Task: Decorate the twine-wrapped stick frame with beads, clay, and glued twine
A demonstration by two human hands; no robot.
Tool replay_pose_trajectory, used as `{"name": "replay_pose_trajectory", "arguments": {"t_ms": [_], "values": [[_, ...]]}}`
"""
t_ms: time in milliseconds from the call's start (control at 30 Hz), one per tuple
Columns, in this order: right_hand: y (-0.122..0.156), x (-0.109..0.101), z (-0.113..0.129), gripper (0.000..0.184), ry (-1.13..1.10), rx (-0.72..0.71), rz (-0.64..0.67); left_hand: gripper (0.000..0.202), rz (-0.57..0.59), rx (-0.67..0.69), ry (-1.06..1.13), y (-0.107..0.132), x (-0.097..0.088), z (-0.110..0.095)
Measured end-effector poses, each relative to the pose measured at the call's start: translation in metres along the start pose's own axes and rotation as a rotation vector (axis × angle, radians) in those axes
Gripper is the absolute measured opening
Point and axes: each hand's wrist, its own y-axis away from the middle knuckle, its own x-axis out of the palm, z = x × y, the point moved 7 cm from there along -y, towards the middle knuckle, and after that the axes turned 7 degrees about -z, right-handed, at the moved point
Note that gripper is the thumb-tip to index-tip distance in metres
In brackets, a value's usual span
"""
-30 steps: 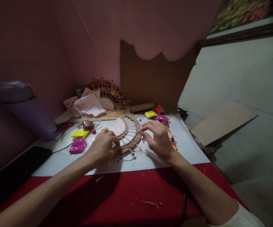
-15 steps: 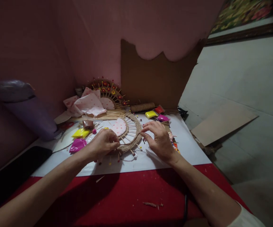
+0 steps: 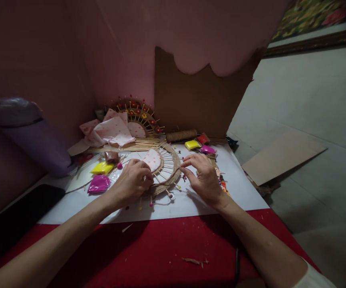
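Your red table carries a white sheet; on it sit a woven ring toward twelve o'clock and a pink packet at ten.

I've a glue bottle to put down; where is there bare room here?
Bare: the white sheet right of the right hand, and the red cloth nearest you, only crumbs. Crowded: around the woven ring, clay packets and pink fabric.

You're in a home craft corner: before the cardboard sheet lie clay packets, fabric scraps and a twine ring.
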Motion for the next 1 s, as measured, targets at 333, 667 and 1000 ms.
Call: {"name": "replay_pose_trajectory", "arguments": {"t_ms": [333, 667, 1000], "values": [[0.001, -0.001, 0.001, 0.004, -0.005, 0.005, -0.003, 0.018, 0.02, 0.052, -0.097, 0.001, -0.001, -0.01], [0.001, -0.001, 0.0, 0.003, 0.004, 0.006, -0.011, 0.011, 0.055, -0.049, 0.04, 0.004, 0.008, 0.004], [0.002, -0.001, -0.001, 0.002, 0.006, 0.001, -0.016, 0.013, -0.071, 0.074, -0.005, 0.007, 0.009, 0.002]]}}
